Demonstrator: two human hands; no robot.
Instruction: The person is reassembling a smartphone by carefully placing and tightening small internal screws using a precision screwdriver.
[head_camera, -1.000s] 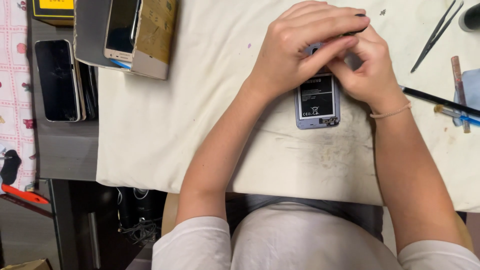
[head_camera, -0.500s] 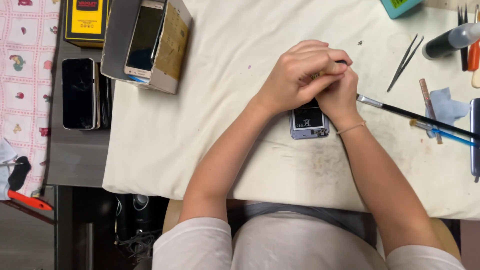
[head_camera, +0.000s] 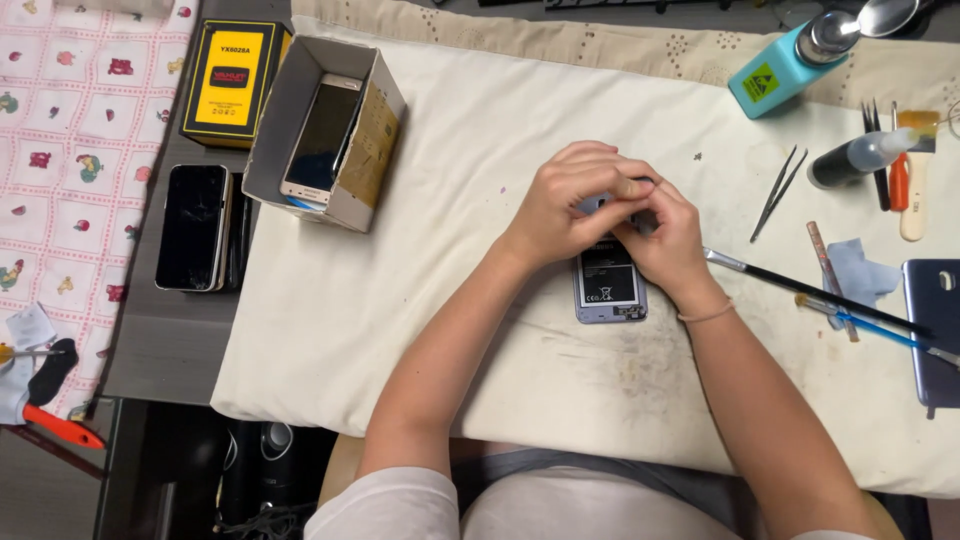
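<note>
Your left hand (head_camera: 570, 200) and right hand (head_camera: 665, 235) meet over the top end of an opened phone (head_camera: 608, 280), which lies back-up on the cream cloth (head_camera: 450, 330) near the middle of the table, a little toward the far edge. Its rear cover is off, so the battery faces you. Both sets of fingers are curled together and pressed down on the phone's upper end, probably so one hand steadies the body while the other works at a small part. What sits under the fingertips is hidden, and you cannot tell whether anything small is pinched there.

The tools lie within reach along the right side of the cloth: a thin black brush (head_camera: 800, 285) just beside your right wrist, tweezers (head_camera: 780, 190) further back, a blue-handled tool (head_camera: 880, 335), and a dark phone cover (head_camera: 935, 320) cut off by the right edge. A teal bottle (head_camera: 780, 70) stands at the far right corner, with a small dark bottle (head_camera: 850, 160) lying near it.

At the far left corner an open cardboard box (head_camera: 320, 130) holds another phone on its side. A yellow box (head_camera: 235, 80) and a stack of dark phones (head_camera: 195, 228) sit off the cloth on the grey table edge.
</note>
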